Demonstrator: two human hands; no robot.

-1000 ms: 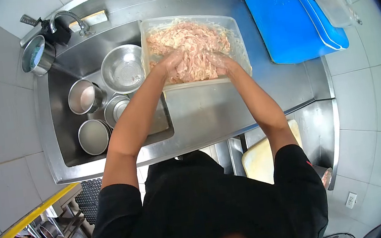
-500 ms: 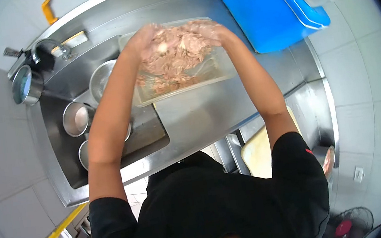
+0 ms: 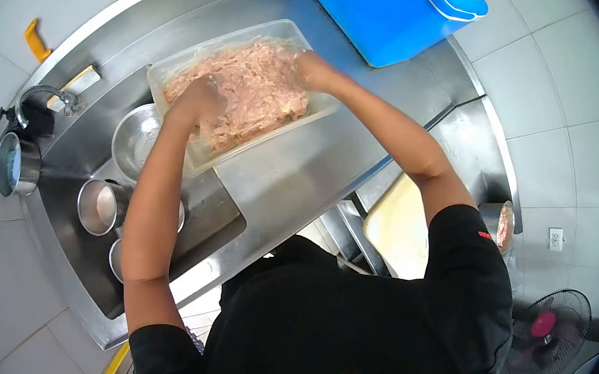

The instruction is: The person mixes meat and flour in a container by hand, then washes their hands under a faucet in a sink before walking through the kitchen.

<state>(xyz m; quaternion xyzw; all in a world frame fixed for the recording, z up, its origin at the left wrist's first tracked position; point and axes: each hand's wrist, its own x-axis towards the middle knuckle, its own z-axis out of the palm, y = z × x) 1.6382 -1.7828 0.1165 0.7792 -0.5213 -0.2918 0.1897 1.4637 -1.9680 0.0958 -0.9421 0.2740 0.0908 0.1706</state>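
Note:
A translucent plastic tub [image 3: 264, 144] holds a heap of raw, pale pink meat in strips [image 3: 256, 90]. Into the left side of the heap reaches my left hand [image 3: 203, 100], its fingers sunk in the meat and hidden. My right hand [image 3: 311, 70] touches the meat at the tub's right side, with its fingers also out of sight. Something thin and clear, perhaps gloves, seems to cover both hands.
Left of the tub is a steel sink [image 3: 208, 237] with a colander [image 3: 134, 140] and a steel pot [image 3: 99, 206]. A faucet [image 3: 42, 96] stands behind it. A blue bin [image 3: 389, 8] sits back right, a cream board [image 3: 400, 230] lower right.
Both hands have come down from lifting the meat into the heap, which now lies spread across the tub. The view has shifted, so the tub appears farther left.

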